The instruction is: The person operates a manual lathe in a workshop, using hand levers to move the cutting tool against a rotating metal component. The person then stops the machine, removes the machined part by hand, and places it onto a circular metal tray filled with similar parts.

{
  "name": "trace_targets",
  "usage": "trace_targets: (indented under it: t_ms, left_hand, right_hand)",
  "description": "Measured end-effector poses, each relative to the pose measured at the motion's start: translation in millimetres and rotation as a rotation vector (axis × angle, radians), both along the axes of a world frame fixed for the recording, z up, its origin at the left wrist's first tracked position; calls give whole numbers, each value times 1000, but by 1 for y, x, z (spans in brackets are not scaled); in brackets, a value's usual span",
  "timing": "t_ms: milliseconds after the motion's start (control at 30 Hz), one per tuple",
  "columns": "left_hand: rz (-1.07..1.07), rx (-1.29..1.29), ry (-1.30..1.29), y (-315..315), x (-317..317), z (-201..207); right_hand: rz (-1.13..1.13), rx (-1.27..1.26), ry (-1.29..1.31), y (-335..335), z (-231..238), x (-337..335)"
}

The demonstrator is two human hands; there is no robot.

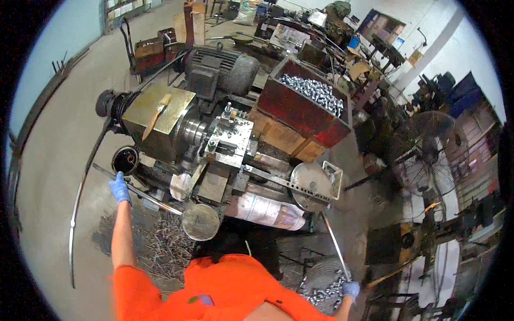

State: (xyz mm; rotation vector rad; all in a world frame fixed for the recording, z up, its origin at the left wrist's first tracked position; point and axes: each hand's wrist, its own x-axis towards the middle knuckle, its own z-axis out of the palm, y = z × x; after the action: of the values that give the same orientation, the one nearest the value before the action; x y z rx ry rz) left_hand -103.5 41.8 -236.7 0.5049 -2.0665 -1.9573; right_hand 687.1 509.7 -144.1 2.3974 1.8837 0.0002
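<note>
My left hand (120, 190), in a blue glove, is closed round a long metal lever (160, 203) at the left front of a lathe-like machine. The lever slants down to a round metal disc (201, 222). Far to the right, my right hand (350, 289), also gloved in blue, closes at the lower end of a thin metal rod (334, 241); its fingers are small and partly hidden. Beside it, a round basket (325, 270) holds several small shiny metal parts. Between the hands stands the machine's steel tool slide (230, 142), next to the spindle (193, 131).
A paintbrush (156, 117) lies on the brass-coloured headstock cover (174, 101). Behind are an electric motor (222, 69) and a red bin (305, 109) full of shiny metal parts. Metal shavings (168, 246) cover the floor in front. A large fan (428, 144) stands at right.
</note>
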Motion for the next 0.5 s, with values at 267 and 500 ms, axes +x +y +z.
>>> trace_targets:
  t_ms: [267,500]
  left_hand:
    - [14,82,47,-5,11,23]
    - [-10,108,29,8,8,27]
  right_hand:
    - [126,61,98,2,-2,-10]
    - [-13,56,8,-7,-6,-1]
